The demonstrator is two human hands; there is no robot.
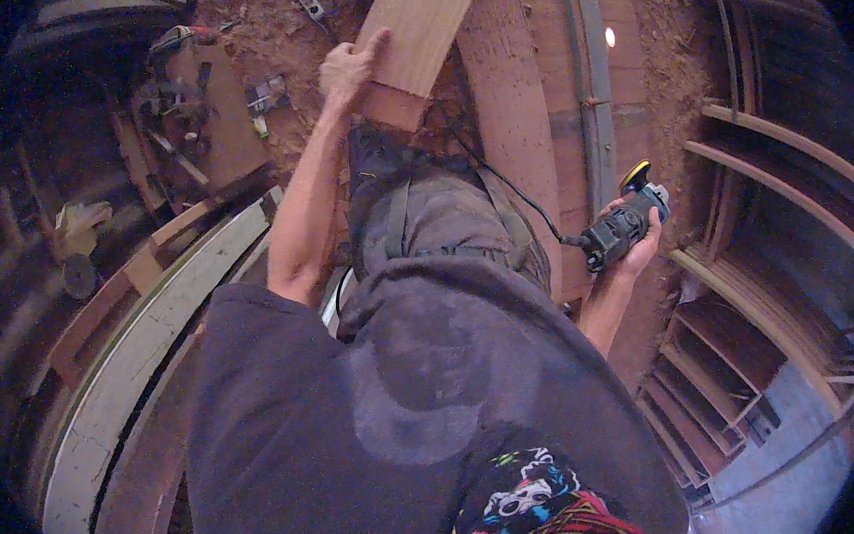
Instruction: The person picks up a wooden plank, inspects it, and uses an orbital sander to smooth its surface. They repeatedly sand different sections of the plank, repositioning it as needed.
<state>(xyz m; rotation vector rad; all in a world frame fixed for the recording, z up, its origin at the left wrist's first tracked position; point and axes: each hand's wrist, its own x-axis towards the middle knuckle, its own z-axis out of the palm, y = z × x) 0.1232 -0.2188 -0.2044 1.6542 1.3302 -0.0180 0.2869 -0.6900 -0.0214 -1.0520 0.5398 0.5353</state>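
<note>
Left hand (346, 70) lies at the left edge of the pale board (433, 28); whether its fingers grip cannot be told. Right hand (640, 240) has fingers clamped round the corded sander (621, 232), well off the board; surface completed or outstanding: indeterminable.

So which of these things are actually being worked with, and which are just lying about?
In hand:
corded disc sander, held in the right hand
wooden board, held at its edge by the left hand

Seemingly just lying about:
pale plank at left
long grey bar right of the board
</note>
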